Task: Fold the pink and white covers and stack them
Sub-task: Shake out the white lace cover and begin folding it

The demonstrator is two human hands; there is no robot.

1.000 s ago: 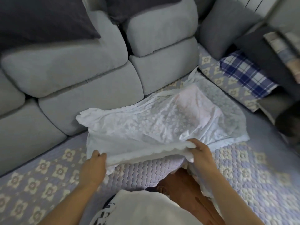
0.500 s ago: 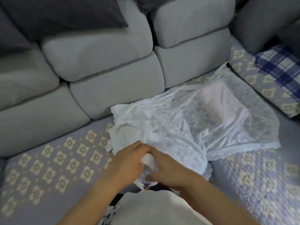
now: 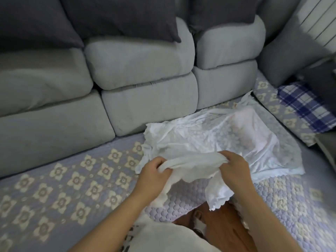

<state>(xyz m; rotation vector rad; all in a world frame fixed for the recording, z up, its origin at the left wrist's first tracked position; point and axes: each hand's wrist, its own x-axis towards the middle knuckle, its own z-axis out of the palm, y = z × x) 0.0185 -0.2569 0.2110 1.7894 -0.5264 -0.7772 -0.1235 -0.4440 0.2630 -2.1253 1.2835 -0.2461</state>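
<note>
On quilted floral mat (image 3: 76,180), below grey sofa (image 3: 138,73).

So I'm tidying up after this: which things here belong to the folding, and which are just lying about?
Part of the job:
white lace cover, gripped by left hand and right hand
pink cover beneath the lace

Lying about:
blue plaid cloth
dark cushions

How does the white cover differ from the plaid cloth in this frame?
The white cover is plain white lace with a scalloped edge; the plaid cloth is blue and white checked. The cover lies rumpled in the middle of the quilted mat, its near edge bunched and gripped by the left hand and right hand; the plaid cloth lies untouched at far right. Both rest on the mat.
</note>
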